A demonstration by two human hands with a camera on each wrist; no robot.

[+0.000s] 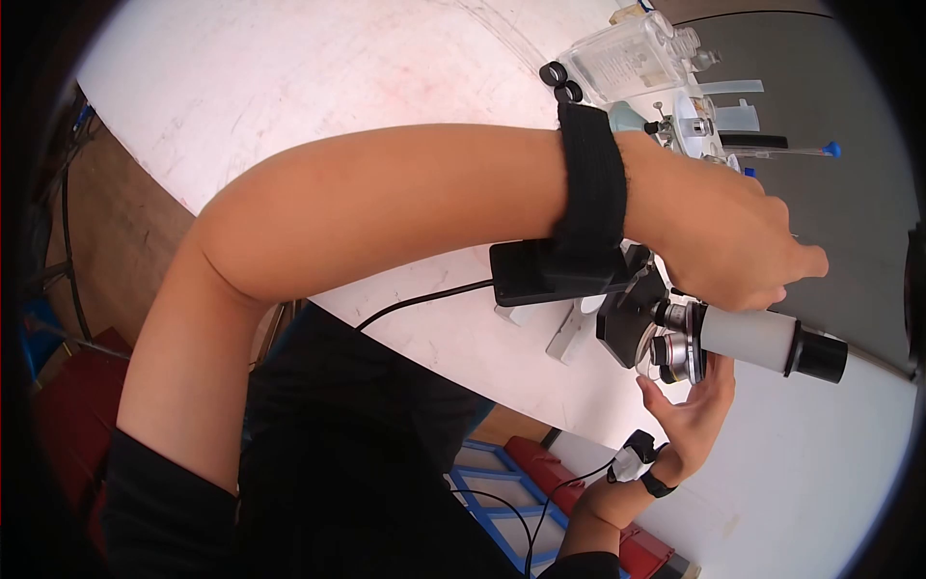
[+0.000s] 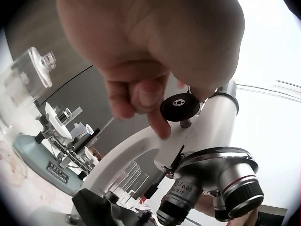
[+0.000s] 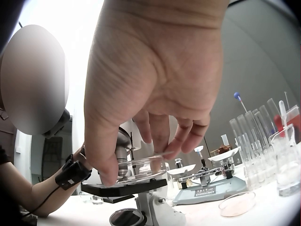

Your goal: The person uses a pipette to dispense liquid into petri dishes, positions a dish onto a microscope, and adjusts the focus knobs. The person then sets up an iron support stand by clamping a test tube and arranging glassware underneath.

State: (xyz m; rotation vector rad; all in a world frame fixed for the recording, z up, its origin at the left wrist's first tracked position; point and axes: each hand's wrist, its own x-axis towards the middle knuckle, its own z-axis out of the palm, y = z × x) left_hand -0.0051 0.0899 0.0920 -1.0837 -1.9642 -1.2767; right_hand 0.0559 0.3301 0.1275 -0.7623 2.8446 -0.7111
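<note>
A white microscope (image 1: pixel 752 340) with black and silver objectives (image 2: pixel 181 195) stands between both hands. My left hand (image 1: pixel 719 227) is at its upper arm, its fingers and thumb curled about the black focus knob (image 2: pixel 180 107). Lower down, my right hand (image 3: pixel 155 70) holds a clear glass petri dish (image 3: pixel 141 176) by its rim. The dish is on the black stage (image 3: pixel 124 189), beneath the objectives, with the thumb at one side and the fingertips at the other. A round mirror (image 3: pixel 126 217) sits below the stage.
Beside the microscope stands a balance scale (image 3: pixel 209 190) with a teal base. Nearby are a glass dish (image 3: pixel 236 204), several test tubes (image 3: pixel 247 141) and a beaker (image 3: pixel 288 169). A clear bottle (image 1: pixel 622 60) and two black caps (image 1: pixel 559 82) lie on the white table (image 1: pixel 338 68).
</note>
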